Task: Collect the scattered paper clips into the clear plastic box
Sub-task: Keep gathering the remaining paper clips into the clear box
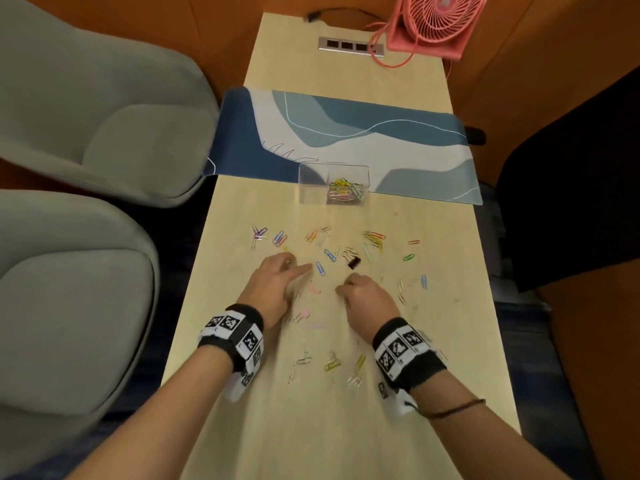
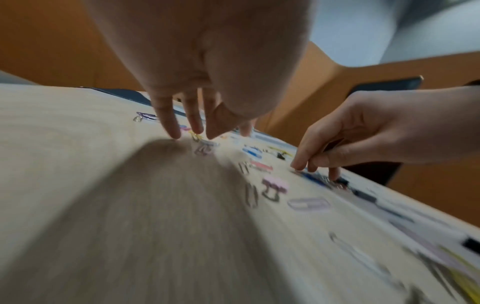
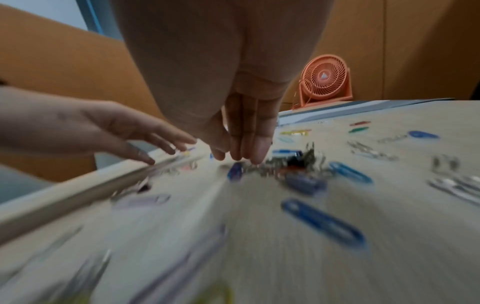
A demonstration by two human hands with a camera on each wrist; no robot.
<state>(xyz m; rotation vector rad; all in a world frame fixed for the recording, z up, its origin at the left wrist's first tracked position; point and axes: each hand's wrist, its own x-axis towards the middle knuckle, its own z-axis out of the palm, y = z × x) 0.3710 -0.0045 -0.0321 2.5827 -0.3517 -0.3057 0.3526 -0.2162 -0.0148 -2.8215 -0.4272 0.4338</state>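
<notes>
Coloured and silver paper clips (image 1: pixel 374 237) lie scattered over the pale wooden table (image 1: pixel 311 427). The clear plastic box (image 1: pixel 311 188) stands at the far side, with a heap of clips (image 1: pixel 346 192) in its right half. My left hand (image 1: pixel 294 268) lies low with straight fingers (image 2: pixel 171 127) touching the table beside a blue clip (image 1: pixel 320 269). My right hand (image 1: pixel 346 285) points its fingers (image 3: pixel 257 148) down, tips on the table at a cluster of clips (image 3: pixel 298 164). No clip shows between its fingers. Both wrist views are motion-blurred.
A black binder clip (image 1: pixel 354 262) and a pink one (image 2: pixel 275 184) lie among the clips. A blue desk mat (image 1: pixel 346 133) lies behind the box, with a pink fan (image 1: pixel 436 22) and socket strip (image 1: pixel 351 46) beyond. Grey chairs (image 1: pixel 86 116) flank the left edge.
</notes>
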